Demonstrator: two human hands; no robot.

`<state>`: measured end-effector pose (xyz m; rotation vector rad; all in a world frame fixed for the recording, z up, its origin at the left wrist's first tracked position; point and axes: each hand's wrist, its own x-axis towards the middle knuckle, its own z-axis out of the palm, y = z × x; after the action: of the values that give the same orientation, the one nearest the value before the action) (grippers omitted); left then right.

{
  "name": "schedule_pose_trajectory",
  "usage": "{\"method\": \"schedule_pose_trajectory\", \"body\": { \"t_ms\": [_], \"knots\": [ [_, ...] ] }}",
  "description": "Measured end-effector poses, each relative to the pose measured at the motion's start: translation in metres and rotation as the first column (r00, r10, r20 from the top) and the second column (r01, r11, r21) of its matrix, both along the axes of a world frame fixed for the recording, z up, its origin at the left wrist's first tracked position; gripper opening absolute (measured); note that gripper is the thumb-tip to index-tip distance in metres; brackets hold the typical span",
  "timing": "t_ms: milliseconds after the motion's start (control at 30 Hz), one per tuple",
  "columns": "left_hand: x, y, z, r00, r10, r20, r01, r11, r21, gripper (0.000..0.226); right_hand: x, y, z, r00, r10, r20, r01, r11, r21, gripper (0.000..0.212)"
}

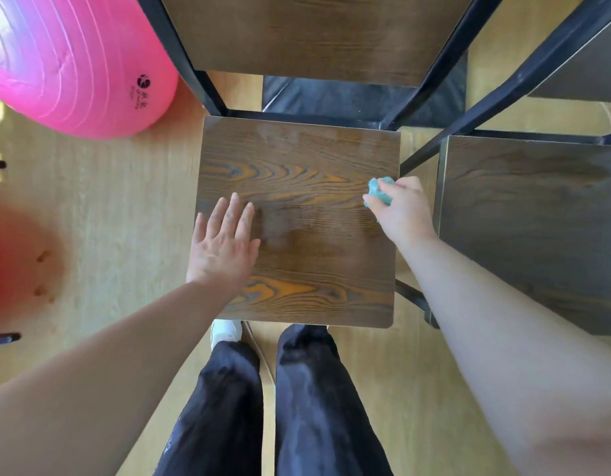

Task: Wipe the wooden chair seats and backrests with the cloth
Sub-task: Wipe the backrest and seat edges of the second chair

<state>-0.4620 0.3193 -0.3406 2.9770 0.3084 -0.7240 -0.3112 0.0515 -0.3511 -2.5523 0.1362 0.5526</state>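
1. Right grip: the right hand [403, 207] is curled round a crumpled teal cloth [379, 192] and bunches it in the fingers. A wad sticks out just left of the knuckles.
2. Cloth location: the grip sits at the right edge of the dark-brown square wooden chair seat [297, 159], about midway between front and back. It cannot be told whether the wad is touching the wood.
3. Left grip: the left hand [223, 245] lies flat on the seat with fingers straight and slightly spread, well to the left of the grip. It holds nothing and probably steadies the chair.
4. Cloth handling: the cloth looks light, soft and limp, and should mould to the surface under light pressure. Bunched like this, it offers only a small contact patch. Holding it at its middle with the rest spread under the palm would widen each pass.
5. Seat handling: the seat looks stiff, smooth and slightly glossy, so the cloth should glide easily. The chair may slide under sideways force, so keep it braced.
6. Remaining surfaces: the brown wooden backrest panel [307, 32] stands beyond the grip. A second dark wooden chair seat [530, 214] lies just to its right.
7. Clearance: the pink ribbed exercise ball [73, 63] sits far left of the grip, off the wiping path.
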Motion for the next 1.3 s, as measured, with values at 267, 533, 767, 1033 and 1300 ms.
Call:
{"method": "schedule_pose_trajectory", "body": {
  "t_ms": [267,533,767,1033,1300],
  "knots": [
    [-0.027,0.013,-0.002,0.999,0.020,0.030,-0.019,0.999,-0.042,0.062,-0.035,0.040,-0.010,0.953,-0.301,-0.045,0.302,0.919,0.252,0.020],
    [-0.090,0.060,0.000,0.999,0.051,0.007,-0.050,0.996,-0.069,0.062,-0.137,0.135,-0.016,0.991,-0.117,-0.063,0.129,0.954,0.270,0.009],
    [-0.127,0.083,-0.008,1.000,0.003,-0.025,-0.003,1.000,-0.025,0.063,-0.217,0.203,-0.020,0.959,0.282,-0.006,-0.273,0.934,0.228,0.020],
    [-0.134,0.082,0.005,0.996,-0.079,-0.044,0.078,0.997,-0.014,0.063,-0.221,0.132,0.012,0.989,0.094,0.113,-0.119,0.962,0.244,0.022],
    [-0.118,0.045,0.007,0.971,-0.231,-0.061,0.229,0.973,-0.039,0.062,-0.221,-0.024,0.012,0.899,-0.432,0.067,0.432,0.902,0.019,0.023]
  ]
}}
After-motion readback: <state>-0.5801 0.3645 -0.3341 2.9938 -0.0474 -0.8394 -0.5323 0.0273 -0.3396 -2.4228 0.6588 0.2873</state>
